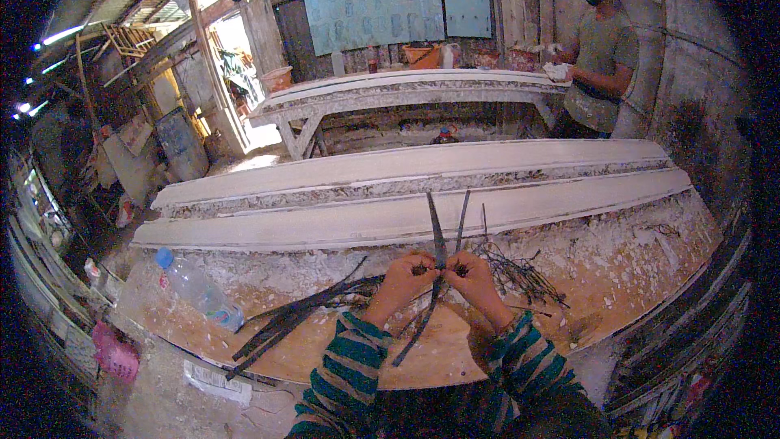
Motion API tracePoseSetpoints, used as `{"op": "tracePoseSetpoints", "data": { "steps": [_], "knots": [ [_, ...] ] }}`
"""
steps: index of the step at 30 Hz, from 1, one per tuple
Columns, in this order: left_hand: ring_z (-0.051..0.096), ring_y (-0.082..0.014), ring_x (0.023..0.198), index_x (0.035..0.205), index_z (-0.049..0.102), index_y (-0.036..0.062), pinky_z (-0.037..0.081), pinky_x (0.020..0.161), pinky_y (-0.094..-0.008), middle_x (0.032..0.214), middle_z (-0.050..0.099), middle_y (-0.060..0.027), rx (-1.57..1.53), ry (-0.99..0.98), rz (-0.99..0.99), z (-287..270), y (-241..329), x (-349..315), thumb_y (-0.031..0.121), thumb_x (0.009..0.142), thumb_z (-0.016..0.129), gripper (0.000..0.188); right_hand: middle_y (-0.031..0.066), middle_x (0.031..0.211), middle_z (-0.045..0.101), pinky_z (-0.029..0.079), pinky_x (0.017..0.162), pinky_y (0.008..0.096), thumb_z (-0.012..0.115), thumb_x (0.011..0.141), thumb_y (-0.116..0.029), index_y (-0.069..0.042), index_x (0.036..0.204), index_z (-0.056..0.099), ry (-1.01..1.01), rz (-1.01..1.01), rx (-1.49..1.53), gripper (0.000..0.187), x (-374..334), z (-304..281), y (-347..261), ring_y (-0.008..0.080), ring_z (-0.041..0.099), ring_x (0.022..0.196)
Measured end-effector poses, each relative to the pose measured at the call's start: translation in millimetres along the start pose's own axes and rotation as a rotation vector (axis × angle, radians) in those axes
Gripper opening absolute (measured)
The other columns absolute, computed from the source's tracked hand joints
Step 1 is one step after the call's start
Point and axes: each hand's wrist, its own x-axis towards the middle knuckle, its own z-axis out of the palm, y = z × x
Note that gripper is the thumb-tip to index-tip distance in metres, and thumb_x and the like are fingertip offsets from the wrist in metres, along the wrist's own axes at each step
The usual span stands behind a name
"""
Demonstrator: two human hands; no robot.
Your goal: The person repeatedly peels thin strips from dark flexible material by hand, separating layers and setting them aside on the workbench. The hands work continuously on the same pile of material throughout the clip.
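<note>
Close together over the near part of the table, both my hands are closed in a pinch. My left hand [398, 283] and my right hand [479, 284] meet at dark, flat strips [435, 228] that cross between my fingertips. Two ends point away from me, and another hangs down toward the table's near edge. I cannot tell what the strips are made of. Longer dark strips [284, 321] lie in a loose bundle to the left, partly under my left hand. Beyond my right hand is a tangled heap of thin dark pieces [528, 278].
Two long white moulding-like pieces [325, 223] stretch across the white-crusted table [642, 272]. A clear bottle with a blue cap [199, 289] lies at left. Behind stands a white bench [366, 89]; a masked person [601, 57] holds something white at its right end.
</note>
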Motion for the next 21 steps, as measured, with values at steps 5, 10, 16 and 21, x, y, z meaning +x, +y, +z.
{"op": "tracePoseSetpoints", "data": {
  "steps": [5, 10, 16, 21],
  "knots": [
    [0.055, -0.0180, 0.086, 0.077, 0.058, -0.0001, 0.045, 0.071, -0.0277, 0.098, 0.056, -0.0114, 0.067, 0.009, 0.103, 1, -1, 0, 0.012, 0.073, 0.065, 0.015, 0.0064, 0.067, 0.053, 0.042, 0.055, 0.0288, 0.064, 0.069, -0.012, -0.004, 0.071, 0.055, -0.032, 0.044, 0.004, 0.012, -1, -2, -3, 0.0167, 0.051, 0.060],
    [0.054, -0.0192, 0.084, 0.076, 0.057, -0.0002, 0.045, 0.069, -0.0282, 0.098, 0.054, -0.0114, -0.028, -0.016, 0.016, 4, -1, -1, 0.013, 0.074, 0.063, 0.015, 0.0077, 0.064, 0.050, 0.039, 0.052, 0.0312, 0.065, 0.069, -0.013, -0.004, 0.067, 0.052, -0.012, 0.001, -0.076, 0.015, -1, -2, -10, 0.0197, 0.049, 0.057],
    [0.052, -0.0171, 0.085, 0.075, 0.057, 0.0006, 0.045, 0.063, -0.0257, 0.100, 0.052, -0.0108, -0.020, -0.060, 0.028, 1, 3, -1, 0.014, 0.076, 0.062, 0.014, 0.0071, 0.063, 0.048, 0.038, 0.050, 0.0303, 0.065, 0.068, -0.012, -0.004, 0.066, 0.050, 0.012, -0.036, -0.103, 0.017, -3, -2, -20, 0.0179, 0.047, 0.056],
    [0.052, -0.0250, 0.092, 0.079, 0.057, 0.0002, 0.042, 0.079, -0.0346, 0.099, 0.054, -0.0131, 0.002, -0.111, 0.026, 1, 2, -1, 0.020, 0.079, 0.058, 0.020, 0.0043, 0.062, 0.045, 0.037, 0.047, 0.0250, 0.065, 0.065, -0.008, -0.003, 0.064, 0.048, 0.018, -0.079, -0.185, 0.018, -2, -4, -24, 0.0113, 0.045, 0.053]
  ]
}}
